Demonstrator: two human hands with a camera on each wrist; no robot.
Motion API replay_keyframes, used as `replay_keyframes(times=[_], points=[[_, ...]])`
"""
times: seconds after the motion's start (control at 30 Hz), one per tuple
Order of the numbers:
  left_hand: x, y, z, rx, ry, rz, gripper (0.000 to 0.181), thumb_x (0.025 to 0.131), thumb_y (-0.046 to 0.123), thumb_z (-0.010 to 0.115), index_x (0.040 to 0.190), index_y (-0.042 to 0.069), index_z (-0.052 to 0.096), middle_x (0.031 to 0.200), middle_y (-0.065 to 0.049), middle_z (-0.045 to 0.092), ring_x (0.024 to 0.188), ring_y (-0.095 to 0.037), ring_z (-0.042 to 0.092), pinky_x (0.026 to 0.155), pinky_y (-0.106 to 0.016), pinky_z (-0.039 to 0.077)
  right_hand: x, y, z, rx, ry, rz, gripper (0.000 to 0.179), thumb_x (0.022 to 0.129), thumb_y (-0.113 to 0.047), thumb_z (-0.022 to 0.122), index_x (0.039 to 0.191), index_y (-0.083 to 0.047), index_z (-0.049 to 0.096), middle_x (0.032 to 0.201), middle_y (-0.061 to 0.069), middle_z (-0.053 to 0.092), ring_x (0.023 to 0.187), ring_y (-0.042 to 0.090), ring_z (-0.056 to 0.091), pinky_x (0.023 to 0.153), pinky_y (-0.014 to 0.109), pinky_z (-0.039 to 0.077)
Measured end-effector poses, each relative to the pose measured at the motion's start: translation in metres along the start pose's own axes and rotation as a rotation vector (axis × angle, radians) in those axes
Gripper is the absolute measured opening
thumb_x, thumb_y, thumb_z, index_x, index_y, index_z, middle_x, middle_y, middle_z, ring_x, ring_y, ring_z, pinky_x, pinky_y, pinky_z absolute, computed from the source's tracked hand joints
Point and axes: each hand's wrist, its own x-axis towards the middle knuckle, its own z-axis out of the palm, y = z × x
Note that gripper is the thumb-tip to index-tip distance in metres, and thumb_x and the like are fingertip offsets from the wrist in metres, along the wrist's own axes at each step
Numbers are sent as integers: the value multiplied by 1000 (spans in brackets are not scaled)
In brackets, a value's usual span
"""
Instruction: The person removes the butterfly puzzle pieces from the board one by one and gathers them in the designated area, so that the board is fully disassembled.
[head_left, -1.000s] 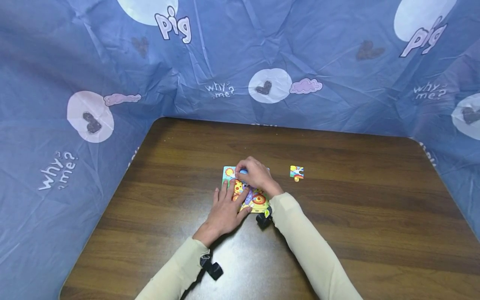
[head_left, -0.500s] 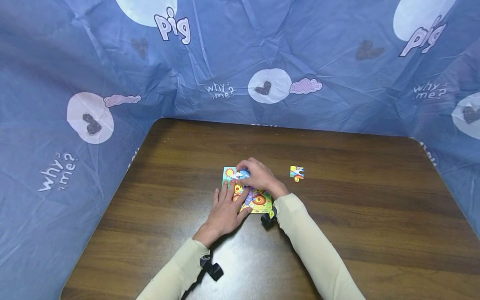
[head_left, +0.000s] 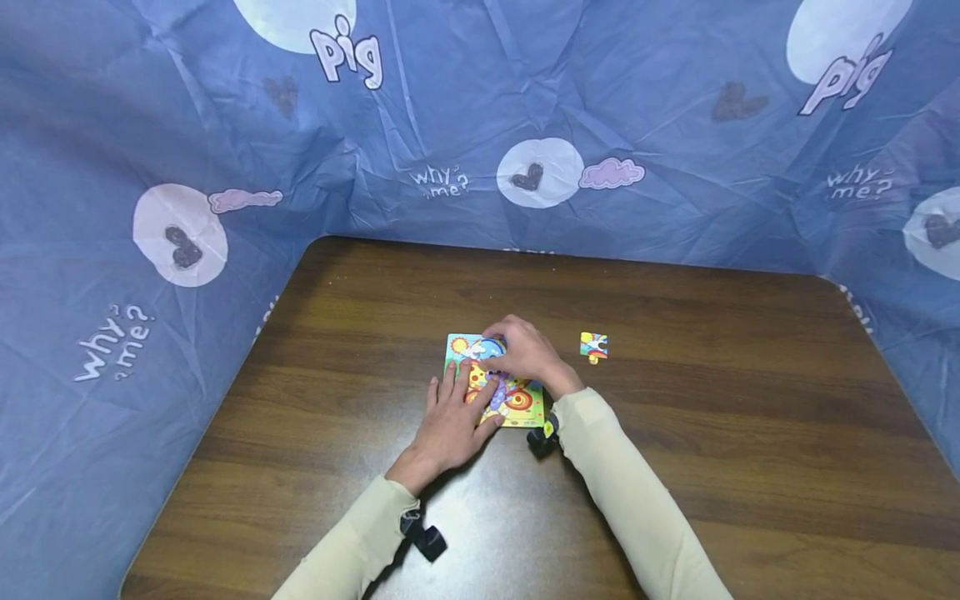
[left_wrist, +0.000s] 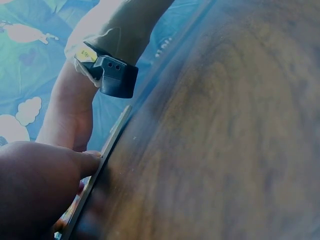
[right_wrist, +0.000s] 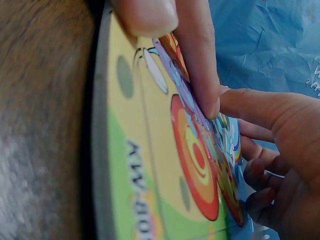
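A colourful butterfly jigsaw puzzle [head_left: 528, 414] lies on the table, a sun in its far left corner. My left hand [head_left: 447, 429] rests flat on its left and near part, fingers spread. Over the far part, my right hand [head_left: 525, 350] holds a blue puzzle piece [head_left: 492, 347] between thumb and fingers. In the right wrist view the right hand [right_wrist: 295, 135] bends over the far end of the puzzle [right_wrist: 150, 125], its fingers curled. The left wrist view shows the left hand [left_wrist: 40, 185] at the thin edge of the puzzle board [left_wrist: 92, 180].
A loose puzzle piece [head_left: 593, 345] in yellow, red and blue lies on the brown wooden table [head_left: 712, 400], right of the board. Blue printed cloth [head_left: 450, 108] hangs behind and beside the table. Both wrists wear black camera mounts [head_left: 429, 540].
My right hand has shifted slightly to the right over the far part of the puzzle, and the blue piece with it. The left hand has stayed in place.
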Motion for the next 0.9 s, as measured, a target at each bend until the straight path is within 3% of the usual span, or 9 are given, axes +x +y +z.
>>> replay_keyframes(times=[0.37, 0.9], points=[[1, -2, 1, -14, -2, 0, 60, 102, 49, 47, 156, 23, 37, 166, -25, 16, 154, -48, 11, 121, -69, 15, -4, 3, -2, 10, 58, -42, 54, 81, -38, 83, 127, -14, 69, 120, 6, 65, 106, 24, 62, 89, 42, 53], [0, 0, 0, -18, -8, -6, 61, 101, 49, 49, 156, 24, 37, 166, -25, 18, 154, -49, 12, 120, -70, 15, -20, 12, -28, -27, 96, -58, 52, 82, -38, 82, 126, -15, 70, 114, 6, 64, 97, 22, 62, 77, 39, 52]])
